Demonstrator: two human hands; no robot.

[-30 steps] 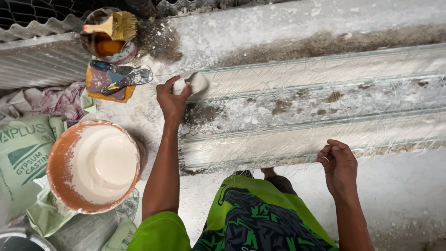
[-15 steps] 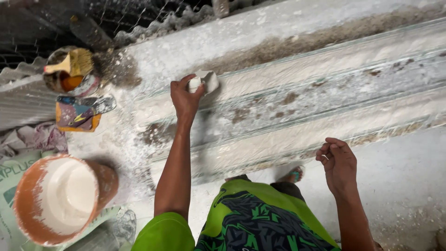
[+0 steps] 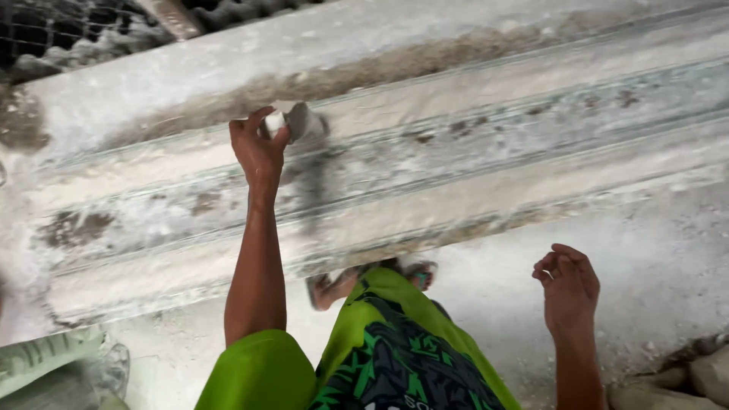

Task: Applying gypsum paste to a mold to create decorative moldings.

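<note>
Small white tool (image 3: 292, 121), prob. a scraper or sanding pad, sits pressed on the upper ridge of the long plaster moulding (image 3: 456, 152), gripped in the left hand (image 3: 260, 148) w/ fingers closed round its pale handle end. Left arm is stretched straight out from the green sleeve (image 3: 258, 372), wrist a bit bent, hand at the moulding's upper band. Right hand (image 3: 568, 290) hangs below the moulding over the dusty floor (image 3: 653, 258), fingers loosely curled, holding nothing, touching nothing. Vs 0.5 s ago: the view has swung right, so the orange bucket, tins and rags left of the moulding have dropped out of frame; the tool sits at much the same spot on the ridge; right hand looks a little more open. Hard to tell: exact kind of tool, since it is blurred and half covered by fingers. A sandalled foot (image 3: 414, 272) peeks out just under the moulding's lower edge, partly hidden by the green patterned shorts (image 3: 395, 357). A sack corner (image 3: 45, 361) is cut off at bottom left, stones (image 3: 683, 380) at bottom right.
</note>
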